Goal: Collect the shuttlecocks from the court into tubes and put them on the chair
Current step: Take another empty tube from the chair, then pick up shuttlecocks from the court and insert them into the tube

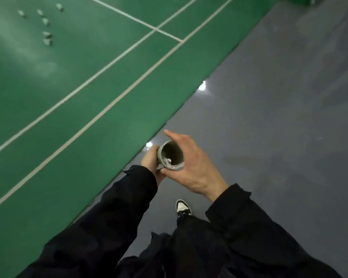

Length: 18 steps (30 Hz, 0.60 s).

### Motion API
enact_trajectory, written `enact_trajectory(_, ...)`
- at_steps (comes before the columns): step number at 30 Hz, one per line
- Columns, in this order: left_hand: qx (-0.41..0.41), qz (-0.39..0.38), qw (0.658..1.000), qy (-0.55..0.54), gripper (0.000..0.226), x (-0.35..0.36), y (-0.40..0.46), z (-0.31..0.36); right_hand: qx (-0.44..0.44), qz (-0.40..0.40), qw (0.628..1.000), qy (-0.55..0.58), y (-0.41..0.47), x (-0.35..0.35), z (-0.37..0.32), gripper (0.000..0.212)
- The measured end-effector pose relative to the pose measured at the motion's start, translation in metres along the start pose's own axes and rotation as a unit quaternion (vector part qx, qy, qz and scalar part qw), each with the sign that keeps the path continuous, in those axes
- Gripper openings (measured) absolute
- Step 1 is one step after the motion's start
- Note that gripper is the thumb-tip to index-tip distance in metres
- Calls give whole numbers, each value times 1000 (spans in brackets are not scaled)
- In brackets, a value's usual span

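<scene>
both hands [181, 167] gripping open tube [172, 156], nearly empty; shuttlecocks [46, 35] lying uncollected toward court's [68, 77] far corner.

Green court [68, 77] beside grey floor [269, 117] — shuttlecocks [46, 35] scattered on the court's far part.
</scene>
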State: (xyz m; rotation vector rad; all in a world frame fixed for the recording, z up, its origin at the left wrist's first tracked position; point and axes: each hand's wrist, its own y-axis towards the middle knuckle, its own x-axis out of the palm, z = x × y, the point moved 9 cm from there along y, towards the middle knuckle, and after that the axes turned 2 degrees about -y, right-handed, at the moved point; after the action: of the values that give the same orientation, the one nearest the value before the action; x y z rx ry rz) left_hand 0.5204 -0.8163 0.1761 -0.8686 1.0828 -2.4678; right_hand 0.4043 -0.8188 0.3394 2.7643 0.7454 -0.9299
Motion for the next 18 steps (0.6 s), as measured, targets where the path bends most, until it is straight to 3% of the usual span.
enact_trajectory(3,33,55,998,-18,55,-32,5,56,-29,-12,999,-21,77,15,-21,81)
enact_trajectory(5,49,116,991,-37,52,-61,2,89,-43,-24,999,-23,123,29,-34,78)
enact_trajectory(7,90,160,983,14,37,-87,5,126,-55,-43,997,-15,163,44,-45,77)
enact_trajectory(8,113,171,977,62,41,-97,8,146,-59,-56,997,-10,183,53,-49,77)
enact_trajectory(11,198,178,944,197,68,-121,20,204,-67,-93,993,6,243,85,-63,79)
enact_trajectory(13,258,172,912,269,69,-127,25,244,-71,-117,990,22,283,109,-75,80)
enact_trajectory(18,315,202,887,271,83,-178,65,339,-69,-168,980,79,393,171,-119,85)
